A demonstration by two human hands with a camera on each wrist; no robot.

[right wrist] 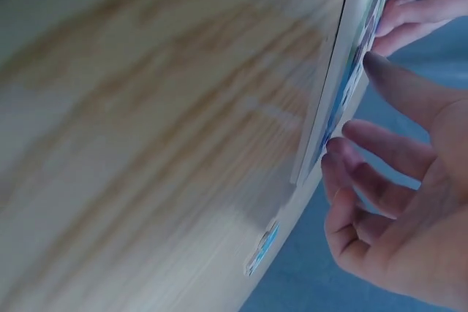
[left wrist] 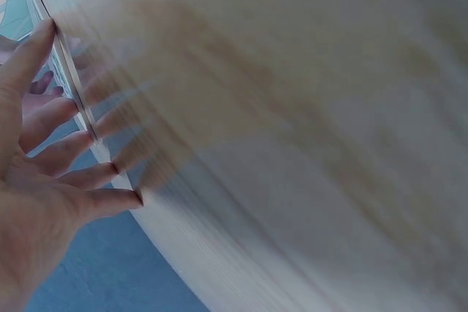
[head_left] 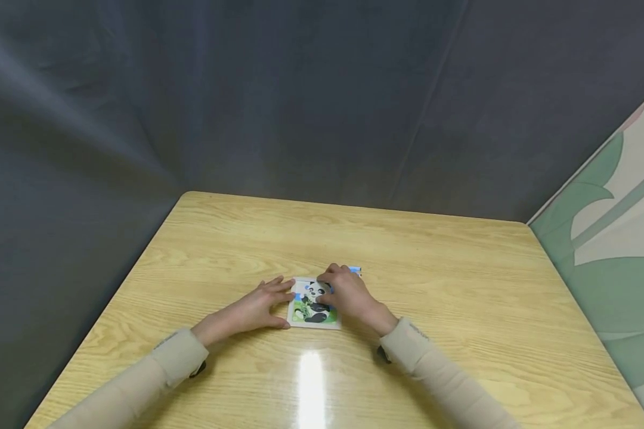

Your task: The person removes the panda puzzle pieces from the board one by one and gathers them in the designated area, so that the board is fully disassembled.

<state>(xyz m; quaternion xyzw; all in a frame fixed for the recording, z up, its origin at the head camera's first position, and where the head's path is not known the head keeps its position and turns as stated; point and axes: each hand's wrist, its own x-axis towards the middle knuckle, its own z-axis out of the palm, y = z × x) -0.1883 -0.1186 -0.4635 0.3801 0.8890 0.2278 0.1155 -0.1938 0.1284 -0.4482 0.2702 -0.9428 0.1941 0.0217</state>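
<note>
Looks like I'm mid-fit on this panda puzzle [head_left: 314, 308], sitting in its white frame [head_left: 313, 325] around mid-surface [head_left: 434, 286]. My left hand [head_left: 259, 305] is spread wide, fingertips touching the frame's left edge. The right hand [head_left: 350, 294] arches over the picture's right side, thumb and forefinger apart; can't tell if they've got a piece. A loose piece [head_left: 356, 270] lies just beyond, far right, so I'd guess: press flat, then grab that one.
</note>
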